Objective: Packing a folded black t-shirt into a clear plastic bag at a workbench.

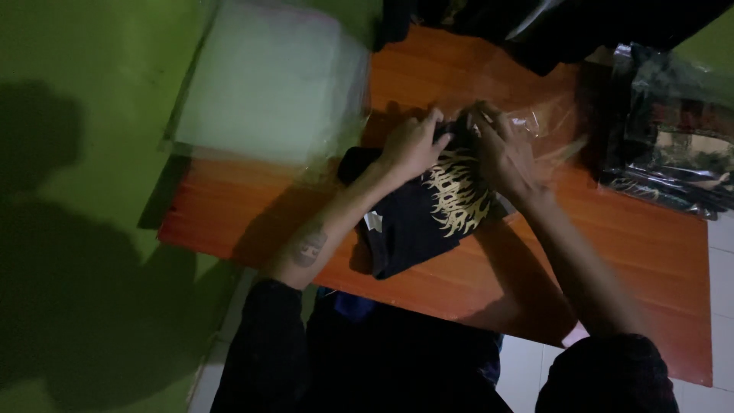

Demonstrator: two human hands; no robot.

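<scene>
While both arms reach forward over the orange wooden counter [612, 252], the head view shows a folded black shirt [417, 222] with a pale yellow jagged print lying near the counter's middle, its far end tucked toward a clear plastic bag [547, 126]. The left hand [413, 145] rests on the shirt's far left corner, fingers curled down and pinching fabric. The right hand [501, 153] sits just beside it on the far right corner, fingers bent and closed on what looks like the bag's mouth and the shirt's edge together, though blur makes the exact hold hard to read.

To my eye the shirt is light, soft and floppy, likely to lose its fold if lifted by one point, so the far corners, where the hands already are, seem the sensible places to hold. The bag looks thin, slick and crinkly.

At the counter's far left corner lies a stack of clear flat bags [267, 84]; by the right edge sit bagged dark garments [673, 145]. More dark cloth [550, 30] hangs over the far edge.
</scene>
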